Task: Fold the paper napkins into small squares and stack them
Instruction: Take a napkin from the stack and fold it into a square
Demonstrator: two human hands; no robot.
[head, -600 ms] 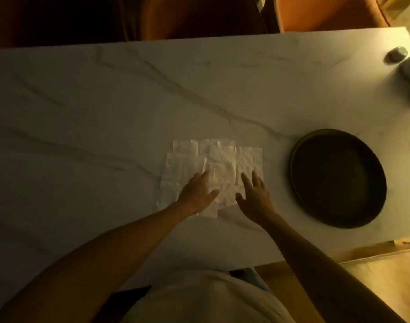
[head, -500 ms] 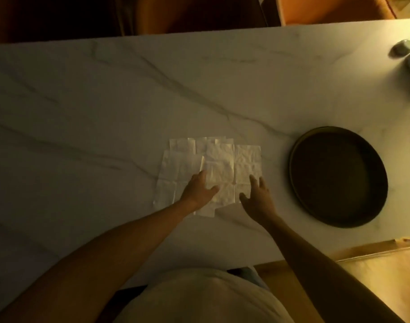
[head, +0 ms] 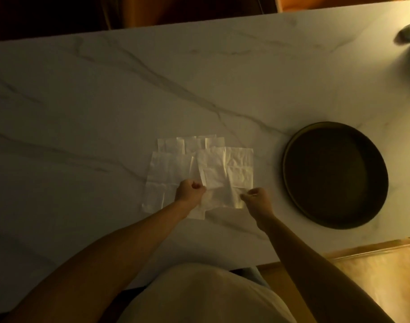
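Several thin white paper napkins (head: pixel 173 173) lie overlapping and unfolded on the marble table (head: pixel 106 101). The top napkin (head: pixel 225 173) is on the right of the pile, and its near edge is lifted off the table. My left hand (head: pixel 190 194) pinches that napkin's near left corner with the fingers closed. My right hand (head: pixel 257 199) pinches its near right corner the same way. The napkin sags between the two hands.
A dark round tray (head: pixel 334 173) sits to the right of the napkins, close to the table's front edge. A small grey object (head: pixel 409 34) lies at the far right corner. Chair backs stand behind the table.
Both hands went from resting flat with spread fingers on the napkins to pinching the near corners of the top napkin and raising its near edge.
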